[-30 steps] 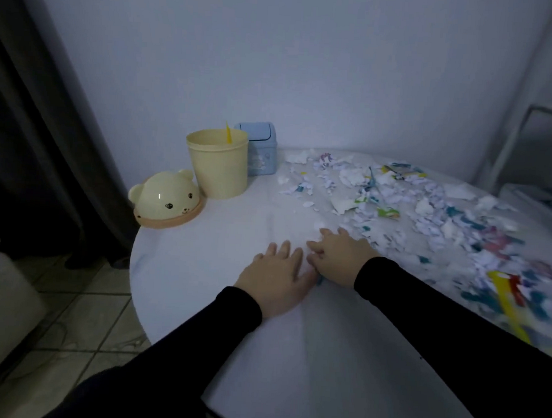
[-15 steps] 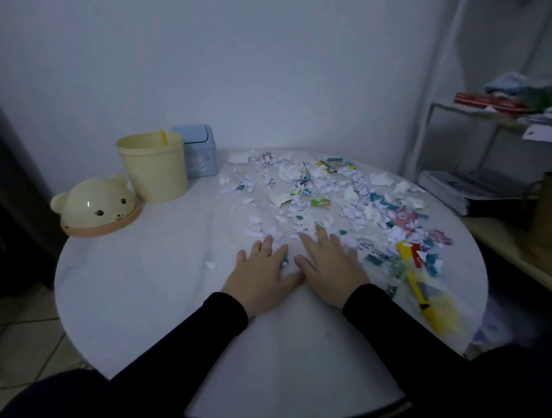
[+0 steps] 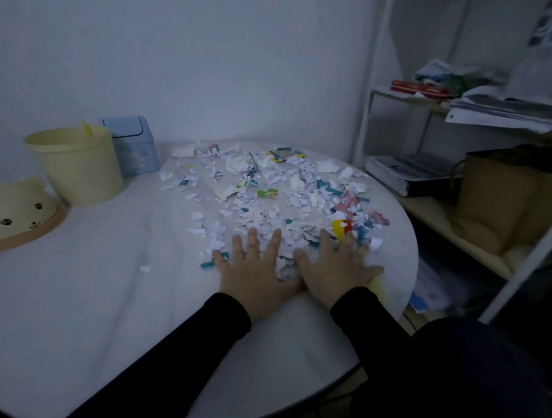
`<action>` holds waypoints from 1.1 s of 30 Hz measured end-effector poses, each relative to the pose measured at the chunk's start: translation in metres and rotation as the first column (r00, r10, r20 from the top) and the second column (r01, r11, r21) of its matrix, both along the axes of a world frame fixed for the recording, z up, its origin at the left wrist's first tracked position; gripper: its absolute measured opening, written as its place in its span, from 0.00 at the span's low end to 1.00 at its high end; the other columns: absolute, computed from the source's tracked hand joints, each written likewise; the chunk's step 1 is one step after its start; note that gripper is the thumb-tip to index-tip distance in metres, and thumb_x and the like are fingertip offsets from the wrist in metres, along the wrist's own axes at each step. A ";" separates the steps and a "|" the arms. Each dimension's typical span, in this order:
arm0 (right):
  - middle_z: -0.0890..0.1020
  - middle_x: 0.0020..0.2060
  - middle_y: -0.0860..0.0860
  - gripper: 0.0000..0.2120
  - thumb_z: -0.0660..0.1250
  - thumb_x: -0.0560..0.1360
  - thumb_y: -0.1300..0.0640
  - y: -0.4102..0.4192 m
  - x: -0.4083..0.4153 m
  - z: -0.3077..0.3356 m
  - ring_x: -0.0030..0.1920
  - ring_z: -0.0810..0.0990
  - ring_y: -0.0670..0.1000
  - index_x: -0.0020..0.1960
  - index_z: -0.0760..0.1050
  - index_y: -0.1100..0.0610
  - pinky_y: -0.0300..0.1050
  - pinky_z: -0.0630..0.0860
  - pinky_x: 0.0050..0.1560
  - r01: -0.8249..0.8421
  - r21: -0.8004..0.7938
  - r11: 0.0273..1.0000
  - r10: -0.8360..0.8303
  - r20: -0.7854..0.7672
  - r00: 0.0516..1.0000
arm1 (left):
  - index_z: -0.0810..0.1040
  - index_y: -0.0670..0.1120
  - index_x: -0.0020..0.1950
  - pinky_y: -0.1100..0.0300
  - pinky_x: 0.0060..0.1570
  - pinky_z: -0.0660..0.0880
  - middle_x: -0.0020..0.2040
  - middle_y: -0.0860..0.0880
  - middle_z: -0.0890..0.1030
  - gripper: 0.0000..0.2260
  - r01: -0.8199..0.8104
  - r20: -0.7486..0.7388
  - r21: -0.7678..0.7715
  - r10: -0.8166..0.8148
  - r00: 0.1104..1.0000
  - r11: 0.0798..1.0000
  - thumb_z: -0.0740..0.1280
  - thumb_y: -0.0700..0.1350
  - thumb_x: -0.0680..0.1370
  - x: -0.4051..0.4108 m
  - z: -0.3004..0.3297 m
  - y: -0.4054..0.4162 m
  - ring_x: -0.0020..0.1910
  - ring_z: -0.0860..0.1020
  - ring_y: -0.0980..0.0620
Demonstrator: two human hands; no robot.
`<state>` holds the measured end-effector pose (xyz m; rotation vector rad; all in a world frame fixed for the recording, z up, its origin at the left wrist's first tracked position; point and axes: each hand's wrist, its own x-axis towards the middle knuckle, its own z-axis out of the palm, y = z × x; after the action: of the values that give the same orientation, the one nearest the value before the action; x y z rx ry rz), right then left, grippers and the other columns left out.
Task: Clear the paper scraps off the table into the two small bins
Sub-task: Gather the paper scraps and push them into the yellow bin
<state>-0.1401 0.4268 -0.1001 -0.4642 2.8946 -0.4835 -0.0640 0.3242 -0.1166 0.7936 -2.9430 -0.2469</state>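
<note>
Both hands lie flat on the round tabletop (image 3: 71, 310), side by side with thumbs nearly touching. The left hand (image 3: 254, 268) has its grip wide, fingers spread and straight, pressing down at the near edge of the paper scraps (image 3: 269, 192); the right hand (image 3: 335, 266) is just as wide, fingers laid over the scraps at its 12 o'clock, a small crumpled heap caught between the two thumbs. Compared with half a second ago, both hands have slid toward 2 o'clock, further into the pile and closer to the tabletop's right rim. The scraps spread from the hands to the far edge. The yellow bin (image 3: 75, 166) stands at 10 o'clock, the blue bin (image 3: 132, 145) just behind it, touching or nearly so. The bear-faced lid (image 3: 15, 214) lies at 9 o'clock.
</note>
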 end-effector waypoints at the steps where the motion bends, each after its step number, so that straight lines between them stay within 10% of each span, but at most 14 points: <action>1: 0.43 0.77 0.55 0.33 0.50 0.76 0.34 -0.005 -0.005 0.000 0.76 0.42 0.63 0.77 0.48 0.46 0.71 0.43 0.69 -0.040 -0.030 0.999 0.039 -0.021 0.999 | 0.43 0.58 0.77 0.34 0.70 0.42 0.79 0.47 0.45 0.36 -0.017 -0.004 -0.007 0.017 1.000 1.000 0.51 0.70 0.74 -0.006 0.002 -0.004 0.77 0.45 0.42; 5: 0.48 0.78 0.52 0.28 0.53 0.79 0.40 -0.019 -0.018 0.005 0.77 0.50 0.57 0.76 0.54 0.47 0.64 0.51 0.71 -0.253 -0.123 0.960 0.229 -0.182 0.956 | 0.56 0.57 0.76 0.34 0.70 0.46 0.78 0.50 0.53 0.33 -0.018 -0.095 0.069 0.024 0.995 0.997 0.56 0.68 0.73 -0.010 0.011 -0.028 0.77 0.51 0.44; 9: 0.67 0.71 0.50 0.23 0.54 0.78 0.41 -0.009 -0.026 0.011 0.72 0.62 0.56 0.71 0.64 0.48 0.65 0.54 0.70 -0.155 -0.248 0.956 0.058 -0.360 0.931 | 0.62 0.61 0.71 0.36 0.71 0.43 0.78 0.53 0.56 0.36 0.008 -0.274 0.232 0.058 0.960 0.973 0.59 0.58 0.61 0.011 0.023 -0.036 0.77 0.51 0.48; 14: 0.47 0.77 0.57 0.37 0.49 0.74 0.30 0.000 -0.039 -0.004 0.75 0.47 0.65 0.77 0.46 0.46 0.70 0.48 0.69 0.091 0.003 0.996 -0.090 -0.124 0.988 | 0.54 0.58 0.76 0.34 0.70 0.43 0.79 0.49 0.49 0.40 -0.097 -0.197 0.163 0.129 0.972 0.982 0.59 0.72 0.67 0.006 0.017 -0.018 0.77 0.47 0.43; 23: 0.72 0.67 0.51 0.21 0.56 0.76 0.43 -0.010 -0.061 0.001 0.67 0.70 0.55 0.64 0.73 0.51 0.59 0.65 0.67 -0.128 -0.321 0.938 -0.017 -0.414 0.910 | 0.55 0.55 0.76 0.32 0.69 0.44 0.79 0.45 0.46 0.26 -0.211 -0.210 0.012 0.208 0.955 0.977 0.54 0.59 0.78 -0.035 0.008 -0.006 0.76 0.46 0.38; 29: 0.55 0.76 0.57 0.35 0.56 0.73 0.34 -0.008 -0.101 -0.002 0.72 0.56 0.67 0.74 0.58 0.50 0.64 0.50 0.71 0.117 -0.114 0.987 -0.143 -0.258 0.956 | 0.52 0.57 0.76 0.32 0.68 0.40 0.79 0.45 0.45 0.39 -0.244 -0.122 0.045 0.247 0.961 0.969 0.49 0.75 0.70 -0.045 0.007 -0.011 0.76 0.44 0.37; 33: 0.64 0.72 0.58 0.32 0.56 0.73 0.36 -0.023 -0.108 -0.009 0.69 0.65 0.63 0.70 0.65 0.55 0.58 0.61 0.71 0.000 -0.159 0.987 -0.032 -0.201 0.979 | 0.60 0.56 0.73 0.33 0.69 0.44 0.78 0.44 0.53 0.29 -0.274 -0.074 0.030 0.276 0.958 0.961 0.51 0.67 0.75 -0.054 0.005 -0.027 0.75 0.51 0.37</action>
<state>-0.2476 0.4038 -0.1093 -0.5433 3.0705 -0.7125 -0.1182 0.2972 -0.1112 1.1535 -2.7192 -0.2781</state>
